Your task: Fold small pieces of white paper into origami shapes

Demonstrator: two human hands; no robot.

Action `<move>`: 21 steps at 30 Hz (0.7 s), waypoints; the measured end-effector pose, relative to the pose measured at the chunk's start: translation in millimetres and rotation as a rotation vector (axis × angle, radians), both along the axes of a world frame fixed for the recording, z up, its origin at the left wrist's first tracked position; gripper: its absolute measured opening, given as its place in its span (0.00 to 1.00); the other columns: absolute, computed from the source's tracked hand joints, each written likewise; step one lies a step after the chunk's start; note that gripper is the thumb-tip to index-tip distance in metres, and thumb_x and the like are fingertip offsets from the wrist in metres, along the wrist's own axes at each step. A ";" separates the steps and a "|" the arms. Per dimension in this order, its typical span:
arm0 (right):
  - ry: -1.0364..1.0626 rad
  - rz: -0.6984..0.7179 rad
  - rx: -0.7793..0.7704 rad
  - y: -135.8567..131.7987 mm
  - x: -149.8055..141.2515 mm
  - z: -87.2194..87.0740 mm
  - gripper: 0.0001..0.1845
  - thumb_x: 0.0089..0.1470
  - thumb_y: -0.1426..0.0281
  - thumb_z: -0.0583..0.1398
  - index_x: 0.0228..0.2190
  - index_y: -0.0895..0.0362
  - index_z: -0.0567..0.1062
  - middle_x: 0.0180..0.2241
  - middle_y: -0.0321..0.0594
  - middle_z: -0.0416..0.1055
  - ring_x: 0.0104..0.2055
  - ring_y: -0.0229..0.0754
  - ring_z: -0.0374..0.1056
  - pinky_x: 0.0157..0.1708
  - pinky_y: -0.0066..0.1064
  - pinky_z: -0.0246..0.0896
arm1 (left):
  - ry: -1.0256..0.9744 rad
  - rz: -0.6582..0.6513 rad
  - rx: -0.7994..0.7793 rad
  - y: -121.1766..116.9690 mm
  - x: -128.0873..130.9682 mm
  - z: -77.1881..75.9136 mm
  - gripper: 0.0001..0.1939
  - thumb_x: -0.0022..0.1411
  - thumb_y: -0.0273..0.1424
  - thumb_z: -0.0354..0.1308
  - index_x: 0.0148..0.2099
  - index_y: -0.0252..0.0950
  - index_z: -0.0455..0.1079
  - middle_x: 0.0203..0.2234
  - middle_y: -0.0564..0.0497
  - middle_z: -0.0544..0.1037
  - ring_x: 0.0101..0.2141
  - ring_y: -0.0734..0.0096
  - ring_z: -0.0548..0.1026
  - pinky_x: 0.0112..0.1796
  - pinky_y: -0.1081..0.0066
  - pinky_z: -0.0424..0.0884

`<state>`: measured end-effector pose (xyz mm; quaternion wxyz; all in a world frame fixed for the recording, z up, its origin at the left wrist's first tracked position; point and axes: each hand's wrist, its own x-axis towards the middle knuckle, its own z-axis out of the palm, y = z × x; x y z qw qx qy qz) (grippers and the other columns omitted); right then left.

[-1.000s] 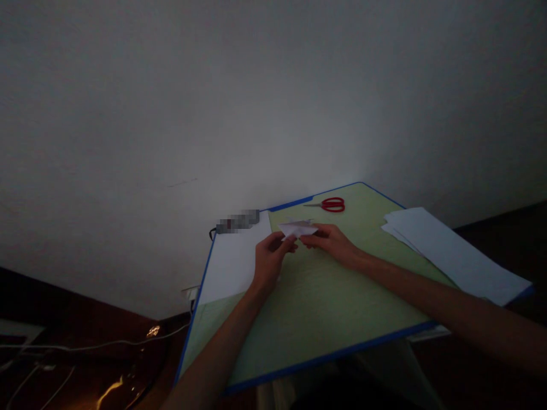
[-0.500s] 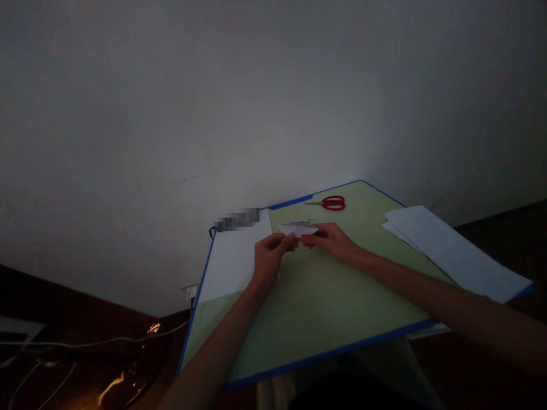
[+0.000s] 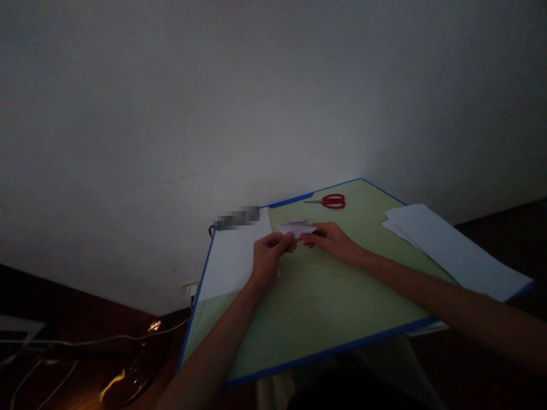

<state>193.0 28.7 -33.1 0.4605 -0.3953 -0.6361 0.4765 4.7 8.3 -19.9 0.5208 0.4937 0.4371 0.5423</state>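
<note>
A small piece of folded white paper point(image 3: 296, 228) is held up above the middle of the desk, with pointed corners at its sides and small flaps along its top. My left hand point(image 3: 270, 253) pinches its lower left part between thumb and fingers. On the other side my right hand point(image 3: 331, 239) grips the lower right part the same way. Both hands are closed on the paper and close together. The fingers behind it are partly hidden.
Red-handled scissors point(image 3: 333, 201) lie at the desk's back. A white sheet point(image 3: 235, 259) covers the left part of the pale green desk point(image 3: 316, 313), with a blurred-out item point(image 3: 237, 218) behind it. Several loose sheets point(image 3: 453, 247) rest at the right edge. White cables point(image 3: 106, 341) hang at lower left.
The folded paper has tilted slightly, and its top flaps look lower. Both hands keep their grip with barely any movement.
</note>
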 end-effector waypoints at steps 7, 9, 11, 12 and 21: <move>-0.023 -0.040 0.050 2.4 2.8 -2.6 0.21 0.50 0.51 0.66 0.25 0.58 0.77 0.24 0.39 0.74 0.28 0.39 0.66 0.29 0.31 0.60 | -0.066 -0.060 -0.072 1.1 -1.3 2.2 0.15 0.46 0.35 0.76 0.36 0.32 0.81 0.30 0.46 0.82 0.30 0.71 0.77 0.37 0.70 0.74; -0.011 -0.051 0.050 3.1 3.8 -1.9 0.20 0.50 0.52 0.66 0.25 0.58 0.77 0.25 0.39 0.74 0.28 0.39 0.66 0.30 0.31 0.60 | -0.056 -0.044 -0.065 2.4 -2.5 1.0 0.16 0.45 0.33 0.76 0.37 0.32 0.81 0.31 0.46 0.83 0.31 0.71 0.78 0.38 0.70 0.74; -0.012 -0.053 0.042 3.1 4.2 -0.6 0.20 0.50 0.53 0.66 0.26 0.58 0.77 0.25 0.39 0.74 0.29 0.40 0.67 0.30 0.31 0.60 | -0.048 -0.030 -0.051 3.5 -3.3 -0.3 0.14 0.47 0.34 0.75 0.35 0.32 0.81 0.30 0.45 0.83 0.30 0.71 0.78 0.38 0.69 0.74; -0.016 -0.056 0.038 3.0 4.2 0.1 0.19 0.50 0.53 0.66 0.26 0.58 0.77 0.25 0.39 0.74 0.29 0.40 0.67 0.30 0.32 0.60 | -0.049 -0.031 -0.043 3.9 -3.6 -0.7 0.13 0.48 0.35 0.75 0.34 0.32 0.81 0.30 0.45 0.83 0.30 0.70 0.78 0.38 0.68 0.74; -0.027 -0.049 0.014 1.8 3.7 5.1 0.19 0.49 0.53 0.66 0.23 0.58 0.76 0.23 0.38 0.74 0.27 0.39 0.67 0.30 0.32 0.62 | 0.086 -0.069 0.081 4.5 -6.8 -0.3 0.13 0.55 0.38 0.70 0.34 0.31 0.81 0.30 0.43 0.83 0.30 0.69 0.77 0.36 0.68 0.75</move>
